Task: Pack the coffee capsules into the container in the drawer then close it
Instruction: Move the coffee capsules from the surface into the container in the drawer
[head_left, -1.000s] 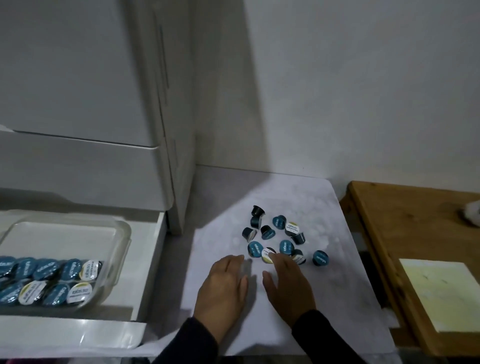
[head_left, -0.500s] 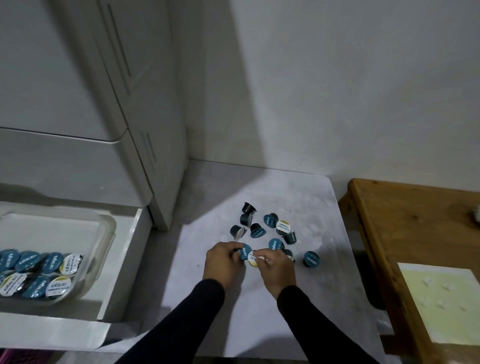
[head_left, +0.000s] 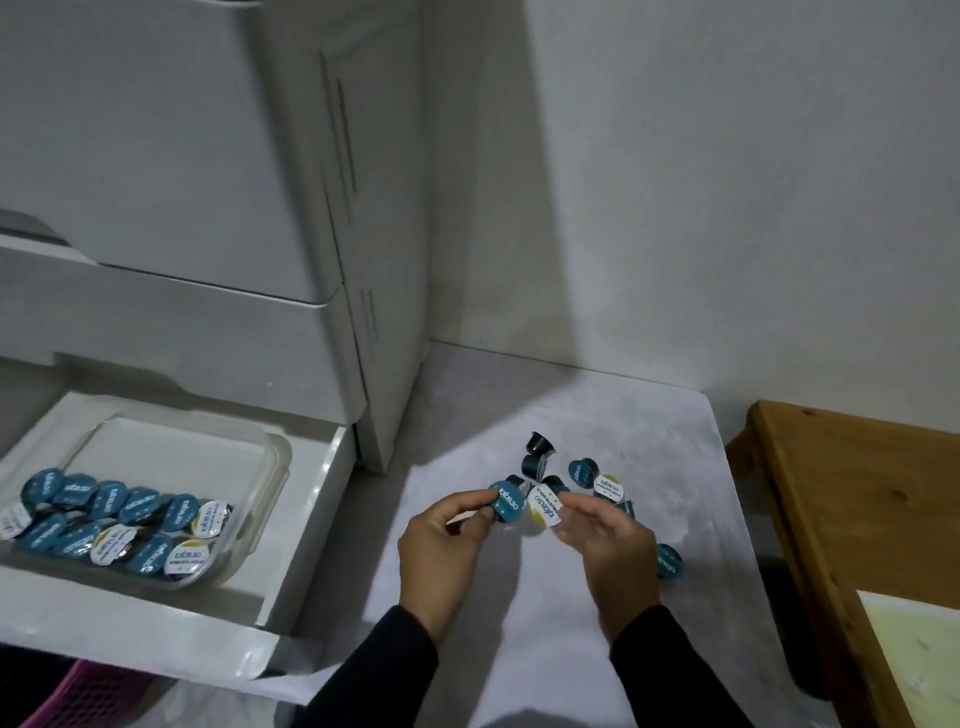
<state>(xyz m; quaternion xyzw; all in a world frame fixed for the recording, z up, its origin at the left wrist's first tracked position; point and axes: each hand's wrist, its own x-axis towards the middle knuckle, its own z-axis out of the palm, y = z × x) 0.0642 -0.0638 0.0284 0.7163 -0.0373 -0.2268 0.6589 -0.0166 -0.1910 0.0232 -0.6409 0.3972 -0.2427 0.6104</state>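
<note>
My left hand (head_left: 444, 545) pinches a blue-lidded capsule (head_left: 506, 503), lifted off the white surface. My right hand (head_left: 610, 540) pinches a white-and-yellow-lidded capsule (head_left: 544, 512) right beside it. Behind my fingers, several loose capsules (head_left: 582, 472) lie in a cluster on the white surface, and one blue capsule (head_left: 669, 561) lies apart at the right of my right hand. At the left, a clear plastic container (head_left: 270, 467) sits in the open white drawer (head_left: 332, 467); its near half holds several blue and white capsules (head_left: 119, 525).
The white drawer cabinet (head_left: 234, 208) stands behind the open drawer. A wooden table (head_left: 852, 499) with a pale yellow sheet (head_left: 919, 660) borders the white surface (head_left: 545, 649) on the right. A pink basket (head_left: 88, 696) shows under the drawer front. A plain wall stands behind.
Both hands lay flat on the surface before the capsules, then each closed on one capsule and lifted it. My view has shifted left toward the drawer.
</note>
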